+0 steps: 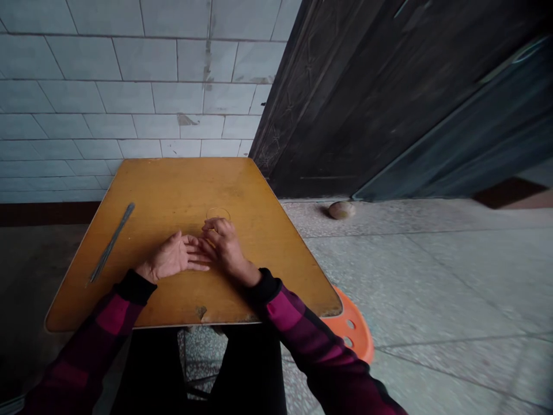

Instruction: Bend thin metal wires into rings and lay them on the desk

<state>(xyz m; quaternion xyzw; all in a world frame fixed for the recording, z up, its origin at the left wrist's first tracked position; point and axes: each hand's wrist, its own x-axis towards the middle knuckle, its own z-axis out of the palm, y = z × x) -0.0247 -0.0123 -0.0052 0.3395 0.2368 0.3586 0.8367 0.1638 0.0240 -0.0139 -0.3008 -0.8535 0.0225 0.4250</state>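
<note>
My left hand (175, 256) rests palm up over the wooden table, its fingers stretched toward the right. The right hand (225, 245) is beside it, with its fingers bent and their tips drawn together near the left fingertips. A thin, pale round loop (218, 208) shows just beyond the right fingers; its near side is hidden behind them. Whether those fingers grip the loop or something smaller is unclear. To the left of both hands, a bundle of thin grey strands or rods (113, 242) lies slantwise on the table.
The wooden table (185, 184) has a chipped front edge and stands against a white tiled wall (147, 92). An orange stool (352, 328) sits under its right corner. A dark door (337, 98) and a roundish object (341, 210) on the floor are to the right.
</note>
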